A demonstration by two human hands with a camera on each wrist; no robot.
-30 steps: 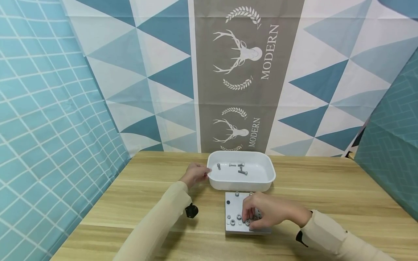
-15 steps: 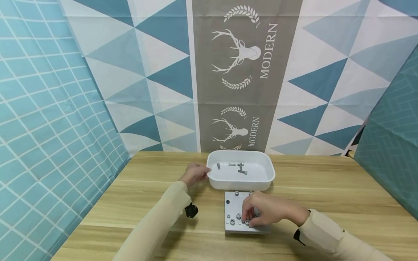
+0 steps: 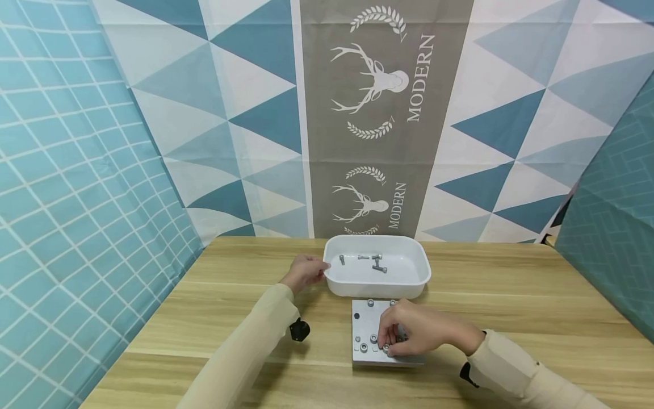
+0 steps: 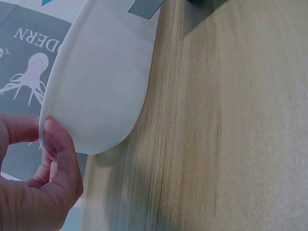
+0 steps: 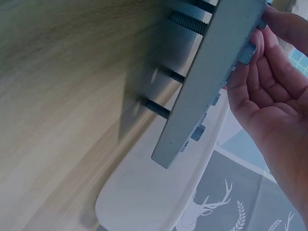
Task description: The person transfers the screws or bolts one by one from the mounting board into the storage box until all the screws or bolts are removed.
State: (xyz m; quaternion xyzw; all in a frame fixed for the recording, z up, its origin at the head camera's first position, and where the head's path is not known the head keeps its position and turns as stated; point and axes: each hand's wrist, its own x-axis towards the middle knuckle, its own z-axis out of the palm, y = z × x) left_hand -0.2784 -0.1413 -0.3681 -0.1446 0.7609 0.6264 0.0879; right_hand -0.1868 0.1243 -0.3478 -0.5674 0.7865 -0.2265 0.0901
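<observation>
My left hand (image 3: 305, 271) pinches the left rim of a white plastic tray (image 3: 375, 289) between thumb and fingers; the left wrist view shows this grip closely. Several socket-head bolts (image 3: 379, 268) lie loose in the tray. Just in front of it sits a silver metal plate (image 3: 365, 325) with several bolts standing in its holes. Over the plate's front right part, my right hand (image 3: 419, 329) pinches the head of a bolt (image 3: 386, 348) seated in it. In the right wrist view, threaded bolt ends (image 5: 189, 21) stick out beneath the plate. My right fingers hide some of the plate's holes.
Both tray and plate stand on a wooden table (image 3: 245, 267). A patterned cloth (image 3: 265, 142) hangs behind the table's back edge. Blue tiled sheeting (image 3: 76, 187) rises at the left, and a teal sheet (image 3: 608, 227) at the right.
My right fingers have shifted very slightly at the bolt head. The left hand, the tray and the plate keep their places; the head view moves only a little.
</observation>
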